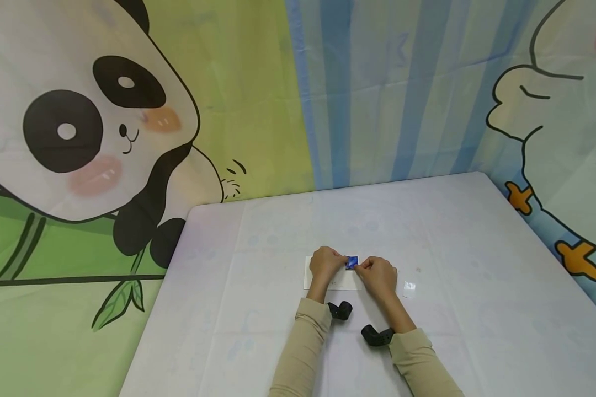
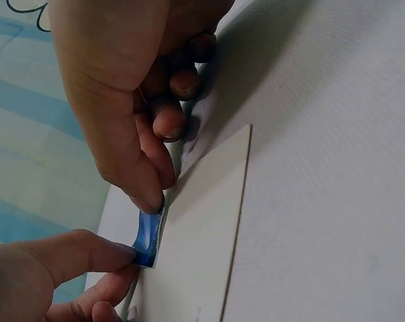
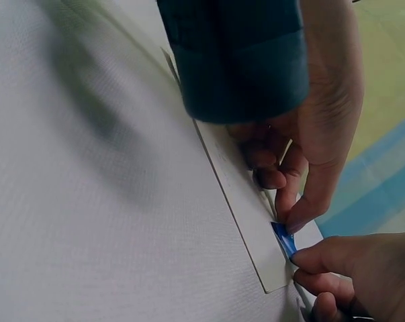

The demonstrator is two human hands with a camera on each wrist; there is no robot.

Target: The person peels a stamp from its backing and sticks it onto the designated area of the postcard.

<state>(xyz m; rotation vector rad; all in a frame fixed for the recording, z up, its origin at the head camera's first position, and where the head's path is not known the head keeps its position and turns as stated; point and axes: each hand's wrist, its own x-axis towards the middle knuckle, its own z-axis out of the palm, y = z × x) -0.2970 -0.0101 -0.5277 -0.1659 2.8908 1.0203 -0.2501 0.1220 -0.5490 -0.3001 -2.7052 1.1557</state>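
Note:
A small blue stamp (image 1: 351, 263) with a finely jagged edge is stretched between both hands at the right part of a white card (image 1: 345, 283). My left hand (image 1: 325, 263) pinches one end of it between thumb and index finger, its other fingers curled over the card. From the opposite side my right hand (image 1: 379, 278) pinches the other end with thumb and index finger. In the left wrist view the stamp (image 2: 147, 235) stands tilted and slightly bent close over the card (image 2: 202, 221). Fingertips hide both of its ends.
A small clear plastic piece (image 1: 409, 289) lies on the white-covered table (image 1: 258, 331), right of my right hand. Black wrist cameras stick out inward from the left wrist (image 1: 341, 310) and the right wrist (image 1: 376, 336). Behind the table hangs a printed cartoon curtain (image 1: 258, 99).

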